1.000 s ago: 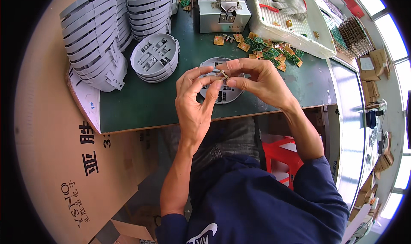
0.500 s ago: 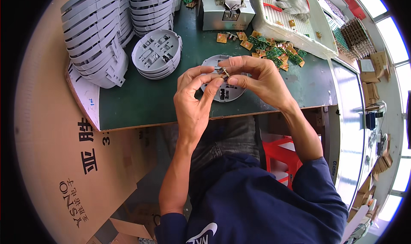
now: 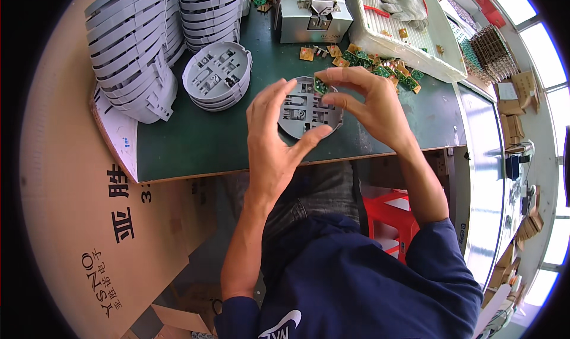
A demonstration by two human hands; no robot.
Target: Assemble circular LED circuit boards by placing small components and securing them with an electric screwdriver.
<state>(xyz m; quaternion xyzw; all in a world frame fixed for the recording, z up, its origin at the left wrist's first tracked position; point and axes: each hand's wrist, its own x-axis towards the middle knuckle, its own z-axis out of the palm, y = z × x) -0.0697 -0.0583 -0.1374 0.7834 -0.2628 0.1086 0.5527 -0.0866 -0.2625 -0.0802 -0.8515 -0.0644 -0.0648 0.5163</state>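
Note:
A round grey plastic housing (image 3: pixel 294 128) with several slots lies on the bench before me. My left hand (image 3: pixel 274 128) is spread along its left side, fingertips by the upper left rim and thumb over the lower rim. Whether it presses on the housing cannot be made out. Between the thumb and fingers of my right hand (image 3: pixel 362 98) is a small green circuit board (image 3: pixel 320 86), held over the housing's upper right part. My fingers cover some of the board.
Grey housings stand in tall stacks (image 3: pixel 127 54) at the left, beside a shorter stack (image 3: pixel 218 74). Loose circuit boards (image 3: pixel 380 68) lie at the back right, near a white tray (image 3: pixel 409 48) with gloves. A silver metal device (image 3: pixel 316 21) stands at the back.
My hands have moved apart. The left has opened and come down beside the housing. The small piece pinched between both hands before now shows as a green board in my right hand alone.

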